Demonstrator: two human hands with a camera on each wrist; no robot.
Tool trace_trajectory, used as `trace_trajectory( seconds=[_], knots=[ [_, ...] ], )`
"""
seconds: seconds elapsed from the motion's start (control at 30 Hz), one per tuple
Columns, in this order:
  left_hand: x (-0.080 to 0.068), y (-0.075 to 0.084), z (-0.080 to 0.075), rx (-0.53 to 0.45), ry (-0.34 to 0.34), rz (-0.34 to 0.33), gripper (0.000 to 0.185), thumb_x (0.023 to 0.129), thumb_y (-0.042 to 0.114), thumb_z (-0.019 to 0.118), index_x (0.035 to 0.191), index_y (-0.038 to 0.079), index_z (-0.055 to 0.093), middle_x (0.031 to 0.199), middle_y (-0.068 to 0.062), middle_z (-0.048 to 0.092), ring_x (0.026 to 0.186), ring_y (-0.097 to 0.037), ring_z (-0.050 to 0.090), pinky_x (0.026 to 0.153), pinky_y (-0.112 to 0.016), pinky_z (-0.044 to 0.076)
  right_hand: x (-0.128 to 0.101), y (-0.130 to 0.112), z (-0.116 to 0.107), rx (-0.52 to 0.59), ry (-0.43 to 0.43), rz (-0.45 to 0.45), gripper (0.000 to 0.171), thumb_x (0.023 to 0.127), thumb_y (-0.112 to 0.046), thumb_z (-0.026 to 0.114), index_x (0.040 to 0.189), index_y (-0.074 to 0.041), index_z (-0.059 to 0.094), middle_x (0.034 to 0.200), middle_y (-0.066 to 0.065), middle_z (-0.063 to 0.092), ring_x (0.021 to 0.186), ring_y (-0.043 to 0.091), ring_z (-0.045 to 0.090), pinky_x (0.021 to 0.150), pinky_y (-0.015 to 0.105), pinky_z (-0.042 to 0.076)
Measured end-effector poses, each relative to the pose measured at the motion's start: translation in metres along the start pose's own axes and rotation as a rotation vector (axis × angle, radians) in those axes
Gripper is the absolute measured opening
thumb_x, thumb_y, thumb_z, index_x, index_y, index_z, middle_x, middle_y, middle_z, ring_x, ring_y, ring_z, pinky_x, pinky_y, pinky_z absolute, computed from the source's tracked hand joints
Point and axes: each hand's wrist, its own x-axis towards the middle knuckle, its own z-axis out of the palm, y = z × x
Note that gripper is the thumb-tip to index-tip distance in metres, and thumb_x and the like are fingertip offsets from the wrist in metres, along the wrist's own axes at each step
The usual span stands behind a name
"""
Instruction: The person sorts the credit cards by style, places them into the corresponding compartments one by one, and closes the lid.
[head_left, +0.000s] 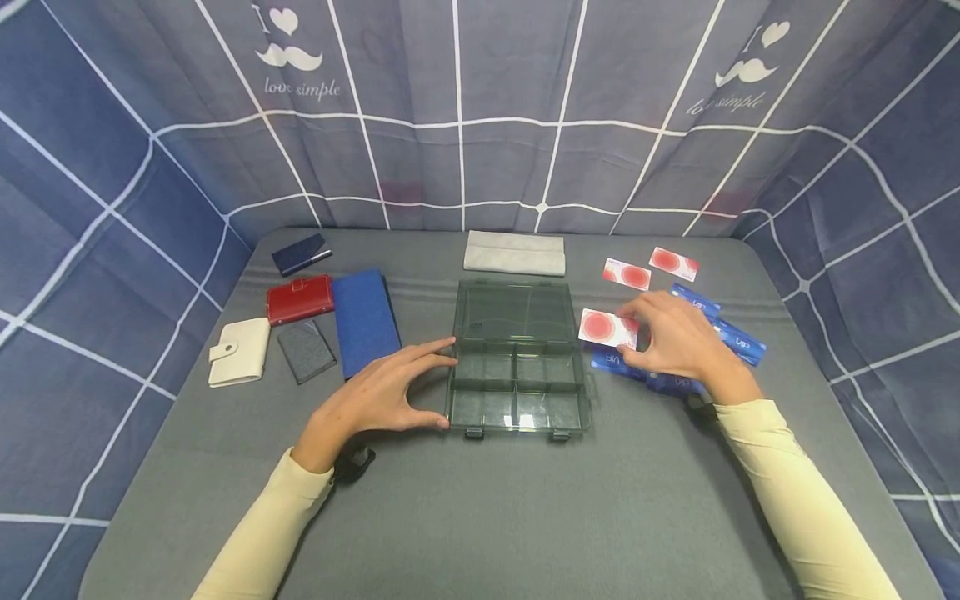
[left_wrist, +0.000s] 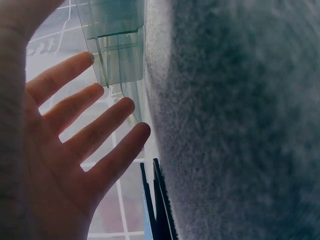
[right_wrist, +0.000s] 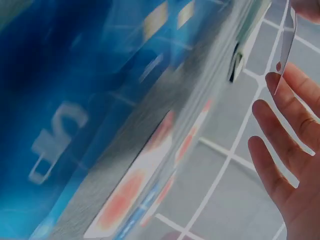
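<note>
a grey felt-covered table (head_left: 480, 500) sits inside a booth of blue checked cloth printed with a moustache and "love simple". at its centre lies a clear greenish compartment box (head_left: 517, 358), lid thrown back flat, its dividers showing.

the left hand (head_left: 382, 396) rests at the box's left edge, fingers spread and nearly straight – the index tip touches the box's side and the thumb meets its near left corner, gripping nothing; the left wrist view shows the same open palm beside the box wall.

the right hand (head_left: 678, 342) is just right of the box and pinches a white card with a red circle (head_left: 607, 327) by its edge between thumb and fingertips, the card close to the box's right rim. under that hand lies a scatter of blue cards (head_left: 738, 337), and two more red-circle cards (head_left: 648, 268) lie farther back.

to the left: a blue notebook (head_left: 364, 321), a red wallet (head_left: 300, 298), a white wallet (head_left: 238, 352), a dark grey card case (head_left: 305, 350) and a navy case (head_left: 302, 253). a grey folded cloth (head_left: 514, 252) lies behind the box.
</note>
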Motion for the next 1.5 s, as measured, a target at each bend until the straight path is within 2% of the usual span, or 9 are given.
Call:
trace_trajectory(
  seconds=[0.1, 0.27, 0.53, 0.73, 1.0, 1.2, 1.5],
  knots=[
    [0.000, -0.001, 0.000, 0.003, -0.002, 0.002, 0.087, 0.083, 0.065, 0.086, 0.152, 0.018, 0.062, 0.173, 0.004, 0.039, 0.153, -0.025, 0.046, 0.121, -0.056, 0.041, 0.002, -0.011, -0.001, -0.002, 0.014, -0.024, 0.050, 0.075, -0.038, 0.087, 0.117, -0.012, 0.075, 0.115, 0.007, 0.073, 0.108, 0.033, 0.069, 0.089, 0.055, 0.055],
    [0.000, -0.002, 0.001, 0.001, -0.007, -0.002, 0.087, 0.084, 0.066, 0.084, 0.152, 0.018, 0.061, 0.173, 0.004, 0.038, 0.154, -0.024, 0.045, 0.120, -0.056, 0.042, 0.005, -0.030, -0.002, -0.017, 0.028, -0.067, 0.051, 0.076, -0.039, 0.087, 0.118, -0.012, 0.074, 0.111, 0.004, 0.071, 0.097, 0.030, 0.069, 0.080, 0.051, 0.056],
    [0.000, -0.003, 0.002, -0.008, -0.005, -0.006, 0.086, 0.084, 0.063, 0.087, 0.152, 0.018, 0.061, 0.173, 0.005, 0.037, 0.154, -0.024, 0.045, 0.120, -0.058, 0.042, 0.007, -0.057, 0.006, 0.010, 0.026, -0.206, 0.051, 0.077, -0.041, 0.086, 0.117, -0.011, 0.073, 0.107, 0.004, 0.069, 0.095, 0.028, 0.065, 0.083, 0.050, 0.054],
    [0.000, -0.003, 0.002, -0.009, -0.007, -0.013, 0.086, 0.084, 0.064, 0.086, 0.153, 0.020, 0.061, 0.173, 0.006, 0.037, 0.154, -0.025, 0.045, 0.120, -0.059, 0.041, 0.007, -0.072, 0.009, 0.027, 0.021, -0.244, 0.049, 0.078, -0.042, 0.083, 0.118, -0.014, 0.074, 0.102, -0.002, 0.065, 0.092, 0.021, 0.060, 0.082, 0.044, 0.051],
    [-0.001, -0.002, 0.002, -0.013, -0.010, -0.026, 0.086, 0.084, 0.065, 0.085, 0.153, 0.020, 0.061, 0.174, 0.007, 0.037, 0.155, -0.025, 0.044, 0.120, -0.061, 0.040, 0.012, -0.082, 0.014, 0.007, -0.014, -0.281, 0.048, 0.081, -0.043, 0.082, 0.119, -0.014, 0.075, 0.105, -0.002, 0.064, 0.094, 0.020, 0.060, 0.082, 0.043, 0.051],
    [-0.001, -0.002, 0.002, -0.010, -0.007, -0.023, 0.086, 0.084, 0.064, 0.086, 0.153, 0.020, 0.061, 0.173, 0.006, 0.037, 0.155, -0.024, 0.044, 0.120, -0.062, 0.041, 0.016, -0.085, 0.015, -0.013, -0.039, -0.300, 0.048, 0.083, -0.045, 0.082, 0.119, -0.013, 0.077, 0.111, 0.001, 0.067, 0.104, 0.024, 0.064, 0.089, 0.045, 0.054],
    [-0.001, -0.001, 0.001, -0.013, -0.008, -0.023, 0.085, 0.084, 0.064, 0.085, 0.153, 0.020, 0.061, 0.174, 0.007, 0.036, 0.155, -0.024, 0.044, 0.120, -0.062, 0.040, 0.020, -0.088, 0.017, 0.008, -0.012, -0.361, 0.043, 0.087, -0.042, 0.081, 0.121, -0.015, 0.078, 0.115, 0.001, 0.070, 0.111, 0.026, 0.066, 0.095, 0.047, 0.054]
  ],
)
